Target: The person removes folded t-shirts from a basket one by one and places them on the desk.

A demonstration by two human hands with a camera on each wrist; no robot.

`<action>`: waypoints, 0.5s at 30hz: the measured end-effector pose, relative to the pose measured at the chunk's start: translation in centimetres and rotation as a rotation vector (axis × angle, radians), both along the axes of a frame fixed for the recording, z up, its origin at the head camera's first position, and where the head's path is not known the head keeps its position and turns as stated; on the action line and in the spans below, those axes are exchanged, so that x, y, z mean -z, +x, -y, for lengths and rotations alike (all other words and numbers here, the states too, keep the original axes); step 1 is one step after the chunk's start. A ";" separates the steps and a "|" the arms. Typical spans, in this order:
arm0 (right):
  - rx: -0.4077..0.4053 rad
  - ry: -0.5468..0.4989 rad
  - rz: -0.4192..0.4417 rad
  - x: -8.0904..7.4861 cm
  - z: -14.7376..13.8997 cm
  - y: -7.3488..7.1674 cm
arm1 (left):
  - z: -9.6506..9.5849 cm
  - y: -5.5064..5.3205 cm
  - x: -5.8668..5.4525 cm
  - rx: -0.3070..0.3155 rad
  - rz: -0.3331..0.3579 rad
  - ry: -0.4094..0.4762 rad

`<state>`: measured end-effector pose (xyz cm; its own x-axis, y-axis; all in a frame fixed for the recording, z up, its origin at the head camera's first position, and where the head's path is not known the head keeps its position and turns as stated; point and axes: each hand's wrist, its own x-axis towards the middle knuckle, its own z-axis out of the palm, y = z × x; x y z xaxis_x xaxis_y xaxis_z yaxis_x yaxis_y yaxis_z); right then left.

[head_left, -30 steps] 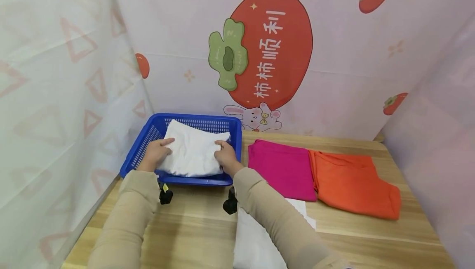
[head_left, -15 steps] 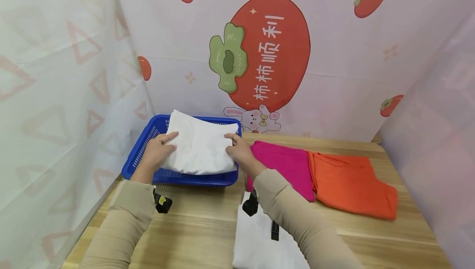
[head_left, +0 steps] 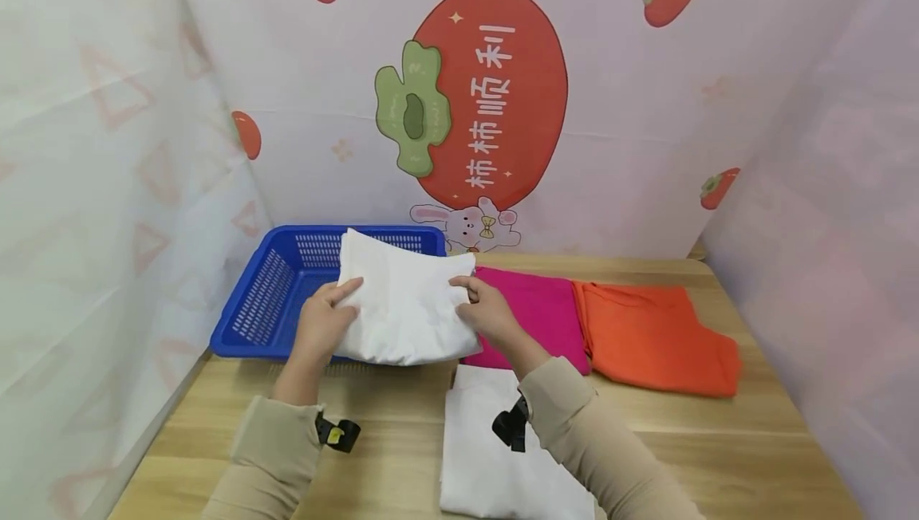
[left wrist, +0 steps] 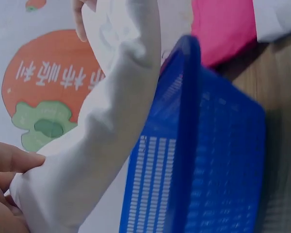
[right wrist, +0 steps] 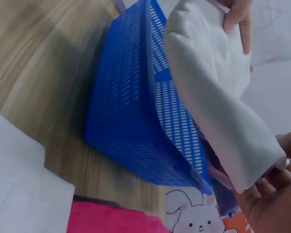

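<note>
Both hands hold a folded white garment (head_left: 405, 301) by its two sides, raised over the front right part of the blue basket (head_left: 247, 297). My left hand (head_left: 326, 321) pinches the left edge, thumb on top and the other fingers beneath. At the right edge my right hand (head_left: 491, 313) grips the cloth the same way. In the left wrist view the cloth (left wrist: 106, 111) bends in a thick fold beside the basket rim (left wrist: 186, 121). The right wrist view shows the fold (right wrist: 218, 102) above the basket's slotted wall (right wrist: 121, 92), with the right fingers (right wrist: 276, 194) curled under its end.
Right of the basket lies a folded magenta cloth (head_left: 538, 313), with a folded orange garment (head_left: 656, 336) against it. Nearer the front, another folded white cloth (head_left: 502, 448) lies on the wooden table (head_left: 388, 440). Printed fabric walls (head_left: 610, 89) enclose the table's back and sides.
The white garment has come up out of the basket and moved right and toward me, held by both hands. The basket's inside shows more now. The view has also shifted slightly.
</note>
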<state>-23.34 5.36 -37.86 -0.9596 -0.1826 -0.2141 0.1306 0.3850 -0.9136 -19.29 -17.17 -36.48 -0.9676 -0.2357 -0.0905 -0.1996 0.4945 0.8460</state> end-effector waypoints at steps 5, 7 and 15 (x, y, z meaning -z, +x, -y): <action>0.013 -0.040 -0.014 0.6 -2.2 1.6 | -1.9 1.2 1.1 0.003 -0.016 0.061; 0.018 -0.053 -0.018 0.6 -3.2 2.0 | -2.7 1.5 1.4 0.004 -0.033 0.098; 0.058 -0.047 -0.009 0.4 -7.2 3.6 | -6.4 3.0 2.3 -0.006 -0.092 0.226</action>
